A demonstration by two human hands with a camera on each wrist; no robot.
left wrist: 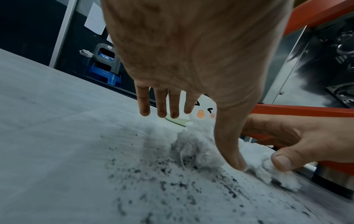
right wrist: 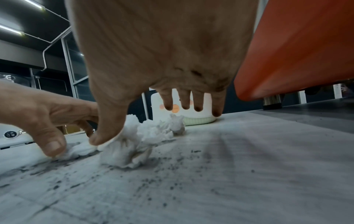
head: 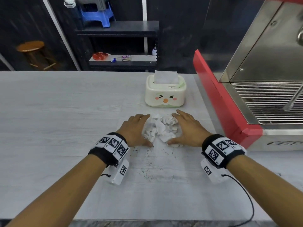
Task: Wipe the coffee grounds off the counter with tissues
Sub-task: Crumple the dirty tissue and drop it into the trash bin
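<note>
A pile of crumpled white tissues (head: 161,128) lies on the pale counter (head: 65,104), just in front of the tissue box (head: 165,94). My left hand (head: 141,128) flanks the pile on its left and my right hand (head: 183,128) on its right. Both have straight fingers, and both thumbs touch the pile's near edge. Dark coffee grounds (head: 154,166) are scattered on the counter between my wrists. In the left wrist view my left hand (left wrist: 228,124) stands over the tissues (left wrist: 195,151), above smeared grounds (left wrist: 172,189). In the right wrist view my right hand (right wrist: 118,98) has its thumb on the tissues (right wrist: 130,145).
A red and steel espresso machine (head: 229,104) stands at the right, close to my right hand. The cream tissue box with a cartoon face has a sheet sticking out. The counter stretches far to the left. Dark shelves and stools stand behind it.
</note>
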